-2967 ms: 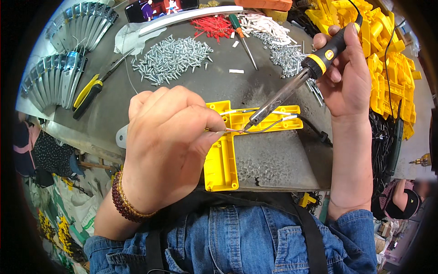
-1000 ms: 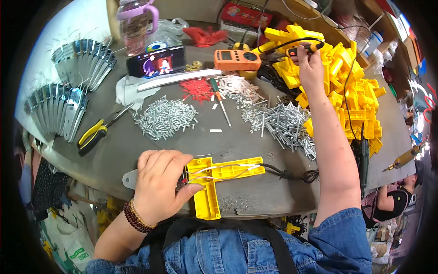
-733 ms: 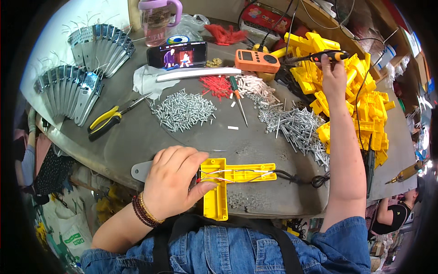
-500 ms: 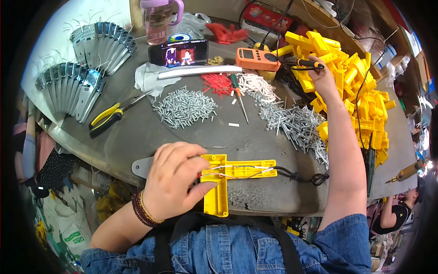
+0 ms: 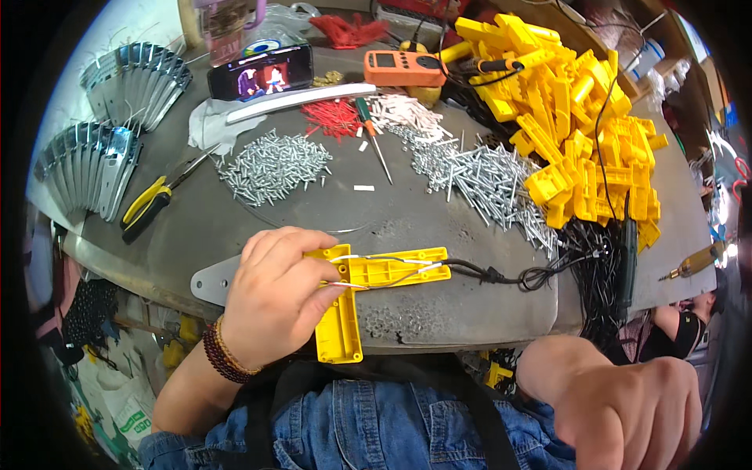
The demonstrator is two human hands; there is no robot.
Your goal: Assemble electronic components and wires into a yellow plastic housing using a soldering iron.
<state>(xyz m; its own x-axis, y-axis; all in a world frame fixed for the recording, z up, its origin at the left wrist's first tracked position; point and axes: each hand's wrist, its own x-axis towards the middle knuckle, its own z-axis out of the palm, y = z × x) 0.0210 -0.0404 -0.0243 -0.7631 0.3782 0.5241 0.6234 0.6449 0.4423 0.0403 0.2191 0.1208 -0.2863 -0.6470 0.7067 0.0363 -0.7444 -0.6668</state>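
- A yellow plastic bracket [image 5: 368, 294], shaped like an L, lies at the near edge of the grey workbench [image 5: 235, 219], one leg running right along the bench and the other pointing toward the person.
- Thin white wires [image 5: 376, 270] loop over its top, and a black cable [image 5: 501, 276] leaves its right end toward a tangle of black cords [image 5: 595, 274].
- The left hand [image 5: 274, 301] presses down on the bracket's left corner, fingers curled over it and pinching the wires where they meet the plastic.
- A flat grey metal plate [image 5: 210, 280] sticks out from under that hand to the left.
- The right hand [image 5: 634, 407] is low at the lower right, off the bench, closed in a loose fist; nothing shows in it.
- Beyond the bracket lie a heap of silver screws [image 5: 274, 166], a longer drift of nails [image 5: 486, 176], a small screwdriver [image 5: 374, 133], and red [image 5: 333, 117] and white wall plugs [image 5: 407, 113].
- Yellow-handled pliers [image 5: 153, 200] rest to the left, near stacks of metal brackets [image 5: 102, 133].
- At the far side are a phone [image 5: 262, 72] with a lit screen, an orange meter [image 5: 406, 69] and a big pile of yellow plastic parts [image 5: 580, 125].
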